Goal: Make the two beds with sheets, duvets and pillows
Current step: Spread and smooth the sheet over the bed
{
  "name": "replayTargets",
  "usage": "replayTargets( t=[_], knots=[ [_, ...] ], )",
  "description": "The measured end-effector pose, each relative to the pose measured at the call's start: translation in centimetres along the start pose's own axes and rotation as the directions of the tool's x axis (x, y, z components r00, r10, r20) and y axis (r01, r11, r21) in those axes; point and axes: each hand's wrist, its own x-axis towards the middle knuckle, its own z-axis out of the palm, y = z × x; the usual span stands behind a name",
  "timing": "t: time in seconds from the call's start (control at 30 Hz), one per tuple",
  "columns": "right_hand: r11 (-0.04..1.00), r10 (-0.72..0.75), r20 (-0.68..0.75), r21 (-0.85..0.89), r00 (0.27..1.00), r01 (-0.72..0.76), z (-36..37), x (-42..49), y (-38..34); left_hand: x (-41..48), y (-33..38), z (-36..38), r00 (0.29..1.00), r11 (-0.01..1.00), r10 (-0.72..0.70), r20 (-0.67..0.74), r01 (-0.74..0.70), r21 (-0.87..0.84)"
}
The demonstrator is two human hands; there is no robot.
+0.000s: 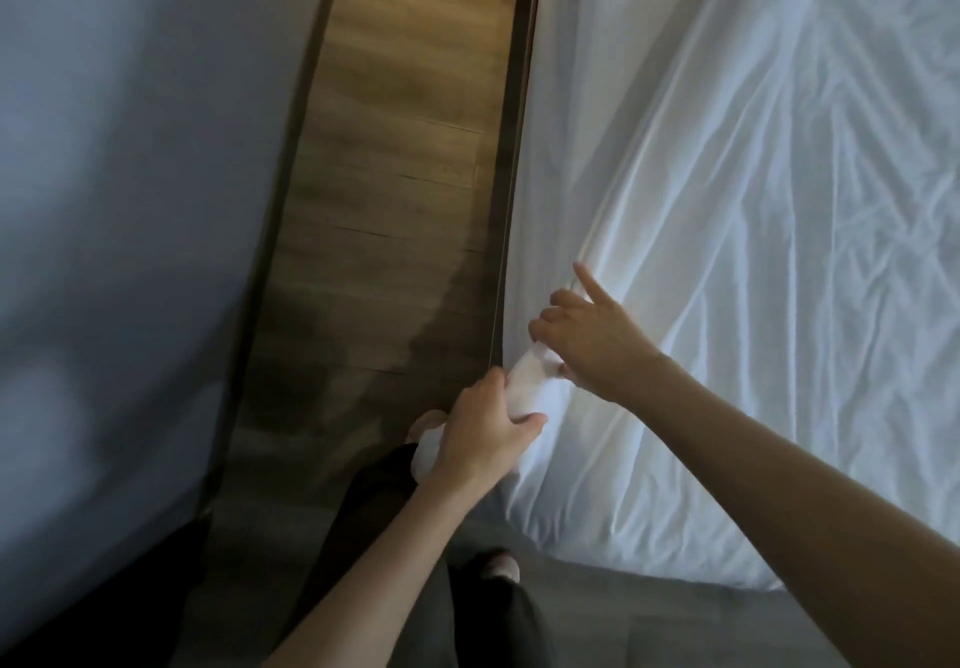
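One bunch of white sheet (727,252) at the right bed's (514,174) near left edge sits clenched in the left hand (483,431), right hand (589,342) pinching it too, looks like the sheet step, next it needs pulling taut and tucking under

Wearer, head cam. Left hand (485,428) and right hand (587,335) are bare. Left forearm (363,563) and right forearm (779,459) are bare from wrist to frame edge.

Legs: dark trousers (374,491), black to charcoal, plain cloth, loose cut, soft folds down the leg.

Feet: near foot (501,566) shows a pale rounded toe, with the trouser hem falling over its top. Far foot (427,420) is also pale and rounded, mostly hidden. Sock or slipper, cannot tell; too dim and blurred for seams or markings.
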Motion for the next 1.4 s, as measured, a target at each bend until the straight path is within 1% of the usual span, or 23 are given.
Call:
replayTargets(
  t=[0.07,0.13,0.2,0.27,0.3,0.4,0.53,0.6,0.7,0.83,0.9,0.93,0.97,1.0,1.03,1.07,1.1,1.17,1.2,1.27,1.3,1.33,1.4],
  knots=[
    [0.999,0.028,-0.005,0.037,1.0,-0.028,0.0,-1.4,0.1,-0.2,-0.2,-0.1,0.993,0.998,0.046,0.11,-0.051,0.036],
    [0.998,0.046,-0.15,0.042,0.988,-0.04,0.8,-3.5,0.0,-0.6,-0.6,-0.4,0.964,0.99,0.053,0.259,-0.084,0.11],
    [0.996,0.077,-0.288,0.06,0.955,-0.062,1.9,-5.8,0.1,-1.1,-1.4,-0.5,0.922,0.97,0.008,0.387,-0.102,0.222],
    [0.993,0.097,-0.341,0.094,0.935,-0.068,3.2,-8.0,0.1,-1.7,-1.8,0.0,0.887,0.923,-0.034,0.461,-0.15,0.356],
    [0.992,0.109,-0.369,0.104,0.923,-0.075,3.7,-9.1,0.1,-2.1,-1.9,0.4,0.883,0.904,-0.045,0.467,-0.164,0.396],
    [0.98,0.189,-0.472,0.146,0.861,-0.135,5.5,-12.0,0.3,-3.9,-1.4,2.1,0.923,0.876,-0.014,0.385,-0.175,0.45],
    [0.948,0.301,-0.497,0.249,0.814,-0.198,8.7,-16.3,0.9,-8.4,0.7,5.4,0.973,0.89,0.017,0.23,-0.119,0.44],
    [0.932,0.336,-0.494,0.299,0.802,-0.206,9.9,-19.2,1.6,-11.3,2.5,7.4,0.981,0.872,0.056,0.187,-0.139,0.469],
    [0.922,0.334,-0.496,0.349,0.801,-0.168,10.9,-23.9,3.3,-15.5,5.7,10.4,0.985,0.865,0.131,0.112,-0.169,0.473],
    [0.871,0.396,-0.445,0.46,0.803,-0.174,11.5,-28.9,4.1,-20.5,10.1,15.5,0.987,0.859,0.138,0.082,-0.16,0.486],
    [0.796,0.476,-0.384,0.57,0.791,-0.202,12.2,-30.8,3.3,-23.1,11.7,18.0,0.989,0.88,0.15,0.014,-0.14,0.455],
    [0.743,0.51,-0.342,0.637,0.789,-0.204,12.5,-31.6,2.8,-24.2,12.3,19.0,0.987,0.893,0.16,-0.028,-0.132,0.43],
    [0.659,0.529,-0.267,0.728,0.806,-0.191,12.7,-32.3,2.3,-25.1,12.9,19.6,0.984,0.904,0.164,-0.063,-0.124,0.409],
    [0.522,0.523,-0.154,0.836,0.838,-0.172,12.7,-33.0,1.7,-25.8,13.5,20.1,0.983,0.912,0.162,-0.086,-0.116,0.394],
    [0.331,0.488,-0.018,0.929,0.873,-0.166,12.4,-33.6,1.3,-26.2,13.9,20.3,0.983,0.921,0.153,-0.1,-0.105,0.375],
    [0.132,0.426,0.103,0.976,0.899,-0.174,12.2,-34.0,0.8,-26.4,14.4,20.4,0.985,0.931,0.142,-0.102,-0.098,0.353],
    [-0.033,0.369,0.167,0.985,0.914,-0.167,12.0,-34.2,0.4,-26.5,14.7,20.4,0.986,0.94,0.139,-0.093,-0.102,0.327],
    [-0.217,0.373,0.197,0.969,0.907,-0.121,11.6,-33.9,-0.5,-26.7,15.2,20.5,0.982,0.953,0.167,-0.083,-0.139,0.27],
    [-0.277,0.421,0.202,0.957,0.884,-0.088,11.4,-33.4,-0.7,-26.9,15.4,20.4,0.979,0.954,0.187,-0.078,-0.162,0.252],
    [-0.428,0.481,0.29,0.901,0.827,-0.067,11.3,-32.3,-1.0,-27.2,15.1,20.1,0.975,0.957,0.208,-0.074,-0.188,0.221],
    [-0.474,0.492,0.326,0.878,0.807,-0.065,11.1,-32.0,-1.1,-27.3,14.8,20.0,0.975,0.96,0.208,-0.078,-0.188,0.208],
    [-0.456,0.509,0.329,0.887,0.795,-0.075,11.1,-31.8,-1.3,-27.4,14.6,19.8,0.976,0.962,0.204,-0.076,-0.185,0.203],
    [-0.264,0.556,0.248,0.958,0.793,-0.115,11.2,-31.5,-1.8,-27.5,14.2,19.6,0.98,0.968,0.187,-0.07,-0.171,0.185]
  ],
)
